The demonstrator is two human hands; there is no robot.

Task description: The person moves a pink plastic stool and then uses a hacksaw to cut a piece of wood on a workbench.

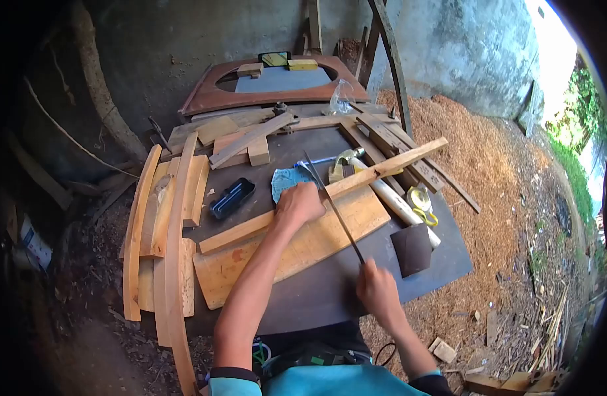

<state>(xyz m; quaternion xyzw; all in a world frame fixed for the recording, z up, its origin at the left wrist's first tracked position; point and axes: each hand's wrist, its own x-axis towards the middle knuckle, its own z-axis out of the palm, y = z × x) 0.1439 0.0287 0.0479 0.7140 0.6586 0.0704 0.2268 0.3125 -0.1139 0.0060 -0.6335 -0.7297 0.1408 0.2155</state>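
A long narrow wooden strip (402, 160) lies slantwise over a wide wooden board (247, 272) on the dark tabletop. My left hand (299, 203) is closed over the strip and presses it down. In my right hand (377, 288), near the front of the table, is the grip end of a hand saw (342, 219). The saw shows edge-on as a thin dark blade crossing the strip just right of my left hand; its handle is hidden in my fist. Beyond my left hand lies a crumpled blue packet (289, 181).
Curved wooden pieces (173, 264) are stacked at the left edge. A dark blue tray (232, 198), a white tube (397, 203), brown sandpaper (412, 251) and a yellow-and-clear roll (419, 199) lie about. Behind stands a brown frame (204, 92); wood shavings (475, 152) cover the ground rightward.
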